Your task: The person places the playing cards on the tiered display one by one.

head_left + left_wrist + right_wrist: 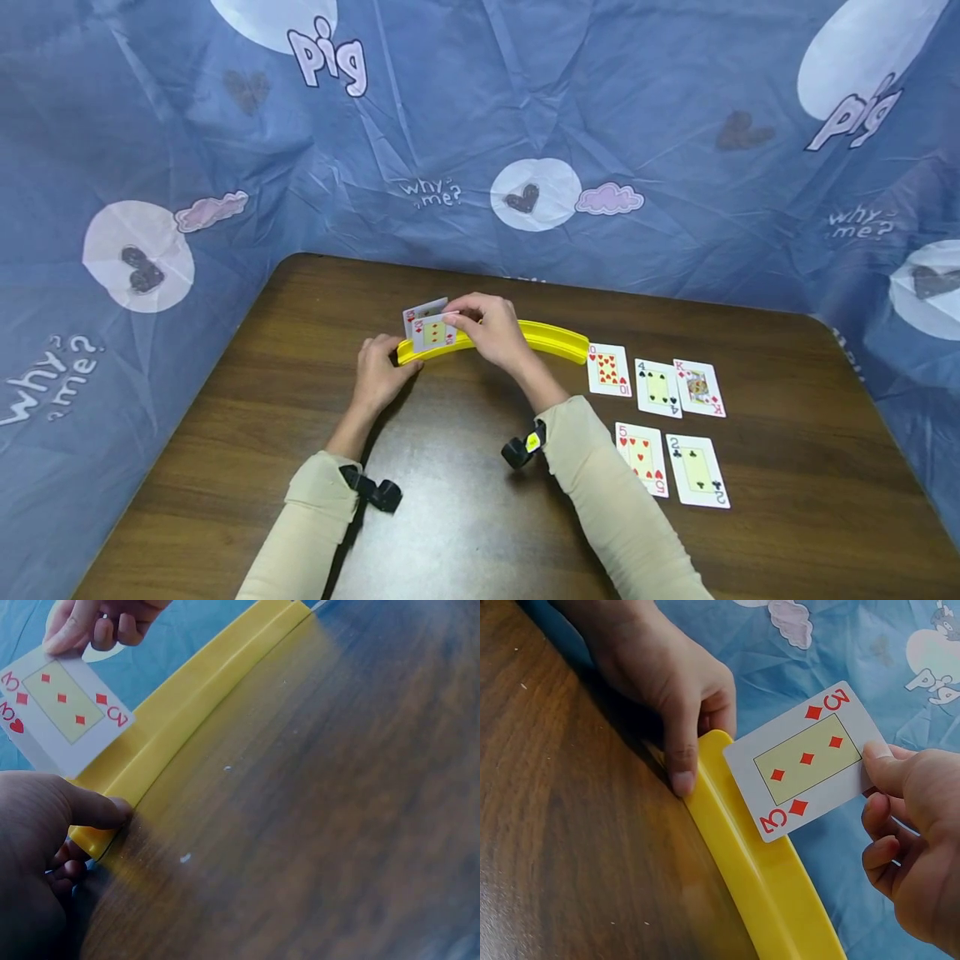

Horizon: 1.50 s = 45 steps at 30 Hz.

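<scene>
Yellow card rack (759, 862) and three of diamonds (806, 759), both at the fingers. Blue printed backdrop (450, 125), beyond the fingers. Brown table (450, 533), beneath them. Rack: curved; left end gripped by the left hand (377, 371), thumb in front, remaining fingers behind. Right hand (491, 329): thumb and forefinger pinch the three of diamonds by its edge, other fingers curled. That card is over the rack's left end, near the left fingers; whether it is seated cannot be told. Second card (16, 726), mostly hidden behind it; left wrist view alone gives a clear red 3 and heart. Head view alone shows five face-up cards, well right of the right fingers: ten of hearts (609, 371), black four (657, 389), king of diamonds (699, 388), five of hearts (643, 457), two of clubs (697, 471). Lettering on backdrop: "pig", "why me?". Yellow label (533, 442), below the right fingers: too small to read.
</scene>
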{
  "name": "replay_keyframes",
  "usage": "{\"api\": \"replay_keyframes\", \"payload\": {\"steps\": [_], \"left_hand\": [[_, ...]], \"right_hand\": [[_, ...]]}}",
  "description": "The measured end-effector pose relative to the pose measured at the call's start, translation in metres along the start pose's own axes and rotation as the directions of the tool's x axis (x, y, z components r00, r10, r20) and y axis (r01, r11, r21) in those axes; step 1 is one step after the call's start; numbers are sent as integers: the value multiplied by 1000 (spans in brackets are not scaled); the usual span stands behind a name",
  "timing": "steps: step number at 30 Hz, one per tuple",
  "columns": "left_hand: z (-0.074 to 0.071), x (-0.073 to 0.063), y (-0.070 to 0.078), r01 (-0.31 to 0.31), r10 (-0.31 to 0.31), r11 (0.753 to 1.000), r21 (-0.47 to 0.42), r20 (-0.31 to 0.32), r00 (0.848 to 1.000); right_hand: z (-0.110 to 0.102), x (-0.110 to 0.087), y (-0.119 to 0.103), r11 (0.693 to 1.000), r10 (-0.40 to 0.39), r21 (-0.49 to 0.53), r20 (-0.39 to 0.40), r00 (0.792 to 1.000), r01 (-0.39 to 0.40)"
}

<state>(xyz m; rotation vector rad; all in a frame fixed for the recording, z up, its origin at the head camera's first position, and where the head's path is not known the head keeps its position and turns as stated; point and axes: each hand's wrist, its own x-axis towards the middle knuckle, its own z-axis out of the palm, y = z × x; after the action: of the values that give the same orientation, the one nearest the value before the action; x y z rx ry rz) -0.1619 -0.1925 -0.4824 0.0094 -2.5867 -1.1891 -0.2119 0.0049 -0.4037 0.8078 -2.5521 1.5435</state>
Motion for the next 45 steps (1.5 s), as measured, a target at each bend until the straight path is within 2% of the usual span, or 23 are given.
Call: {"api": "replay_keyframes", "payload": {"steps": [7,19,26,33,45], "left_hand": [[0,0,1,5,-5,1000,-6,-2,1000],[0,-1,2,-2,2,1000,11,3,1000],[0,-2,2,-9,9,1000,10,-15,1000],[0,-1,2,-7,7,1000,-1,-17,1000],[-1,-1,2,2,-2,1000,3,6,1000]], "right_hand": [[7,0,1,1000,1,-27,6,1000,0],[13,-1,3,1000,16,-4,13,1000,-16],[16,-1,6,1000,6,-9,19,1000,-5],[19,1,9,998,0,-60,44,999,2],[21,0,11,996,-1,-90,50,999,5]]}}
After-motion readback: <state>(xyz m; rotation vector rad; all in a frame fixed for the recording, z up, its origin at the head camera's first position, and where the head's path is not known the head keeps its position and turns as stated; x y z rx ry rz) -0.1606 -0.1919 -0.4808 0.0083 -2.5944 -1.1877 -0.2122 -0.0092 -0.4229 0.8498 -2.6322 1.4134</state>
